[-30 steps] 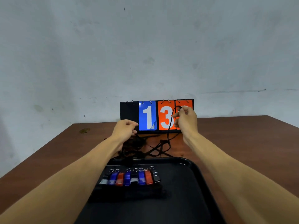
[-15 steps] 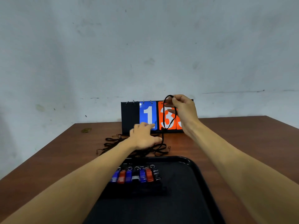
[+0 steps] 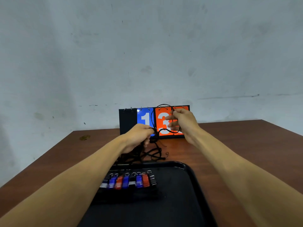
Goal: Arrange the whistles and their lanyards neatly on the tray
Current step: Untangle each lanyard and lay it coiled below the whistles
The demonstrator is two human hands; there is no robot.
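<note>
A black tray (image 3: 193, 176) lies near the table's front edge. Several whistles (image 3: 129, 181) in blue, red, black and white stand in a row across its far part, each with a metal ring. Beyond the tray a tangle of black lanyards (image 3: 154, 153) lies on the table. My left hand (image 3: 139, 136) is closed on a bunch of those cords just above the tangle. My right hand (image 3: 182, 122) is raised in front of the scoreboard and pinches one black lanyard, which forms a loop (image 3: 154, 115) between the two hands.
A flip scoreboard (image 3: 127, 122) with a blue 1 and orange 3 stands at the back of the brown wooden table (image 3: 246, 145), against a grey wall. A small stain (image 3: 84, 137) marks the table's far left.
My left hand has lifted from pressing flat on the lanyard pile and now grips cords. My right hand has lowered slightly, still holding the looped lanyard.
</note>
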